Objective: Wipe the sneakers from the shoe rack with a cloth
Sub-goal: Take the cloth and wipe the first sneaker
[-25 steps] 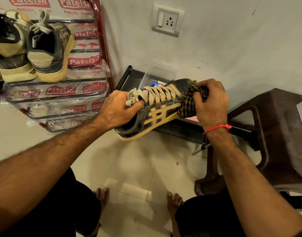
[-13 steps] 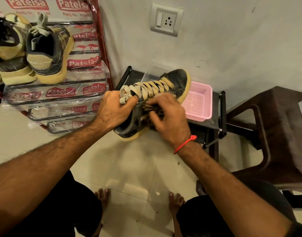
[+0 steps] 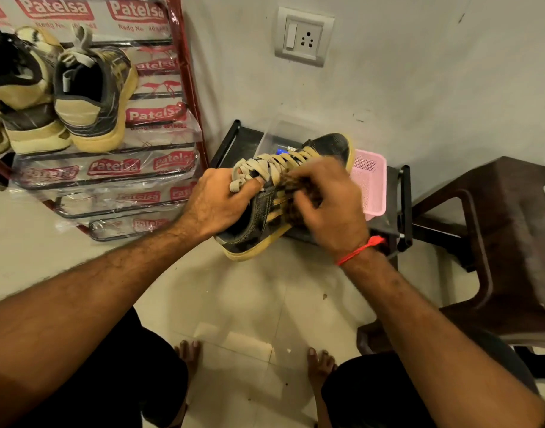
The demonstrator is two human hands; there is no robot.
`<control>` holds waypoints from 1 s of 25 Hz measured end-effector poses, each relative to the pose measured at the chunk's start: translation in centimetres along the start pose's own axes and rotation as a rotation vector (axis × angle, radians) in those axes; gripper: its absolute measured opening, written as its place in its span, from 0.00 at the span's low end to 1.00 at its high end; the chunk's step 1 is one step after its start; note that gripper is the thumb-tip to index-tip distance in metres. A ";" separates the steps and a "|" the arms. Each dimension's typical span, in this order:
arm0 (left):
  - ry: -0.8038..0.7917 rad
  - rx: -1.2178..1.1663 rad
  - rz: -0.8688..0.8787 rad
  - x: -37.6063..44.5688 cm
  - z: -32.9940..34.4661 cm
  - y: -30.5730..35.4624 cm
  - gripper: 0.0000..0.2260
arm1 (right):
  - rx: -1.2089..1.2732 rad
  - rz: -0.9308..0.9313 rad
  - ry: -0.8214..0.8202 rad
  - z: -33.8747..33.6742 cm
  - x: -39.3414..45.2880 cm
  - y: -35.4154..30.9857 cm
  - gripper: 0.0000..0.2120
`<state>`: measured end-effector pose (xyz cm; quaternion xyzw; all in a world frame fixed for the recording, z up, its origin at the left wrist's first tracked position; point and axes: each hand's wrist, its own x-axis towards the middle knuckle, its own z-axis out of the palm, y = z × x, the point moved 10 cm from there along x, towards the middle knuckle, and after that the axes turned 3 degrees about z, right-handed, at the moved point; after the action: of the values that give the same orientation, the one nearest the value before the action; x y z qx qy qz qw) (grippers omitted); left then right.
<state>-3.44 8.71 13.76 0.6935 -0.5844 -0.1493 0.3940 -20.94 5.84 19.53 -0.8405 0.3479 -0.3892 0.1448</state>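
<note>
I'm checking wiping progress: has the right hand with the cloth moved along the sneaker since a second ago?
Yes. The right hand has slid from the black sneaker's toe back to its side, leftward, uncovering the pink plastic basket.

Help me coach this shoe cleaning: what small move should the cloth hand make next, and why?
Probably sweep the cloth forward toward the toe. The right hand presses it against the side of the sneaker near the laces, the left hand grips the heel end, and the dark toe cap beyond the cloth lies uncovered.
</note>
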 end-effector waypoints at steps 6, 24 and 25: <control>0.014 -0.173 -0.053 0.6 -0.9 -0.8 0.12 | -0.062 -0.081 -0.108 1.7 0.0 -1.0 0.10; 0.028 -0.178 -0.145 0.5 -0.4 -1.0 0.12 | 0.036 -0.244 -0.241 4.6 -3.1 -6.4 0.09; 0.056 -0.227 -0.183 0.7 -0.8 -1.3 0.13 | 0.020 -0.386 -0.321 6.4 -5.3 -9.5 0.08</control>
<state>-1.83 8.37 13.48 0.6987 -0.4870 -0.2301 0.4707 -14.05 16.12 17.32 -0.9410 0.1498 -0.2743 0.1295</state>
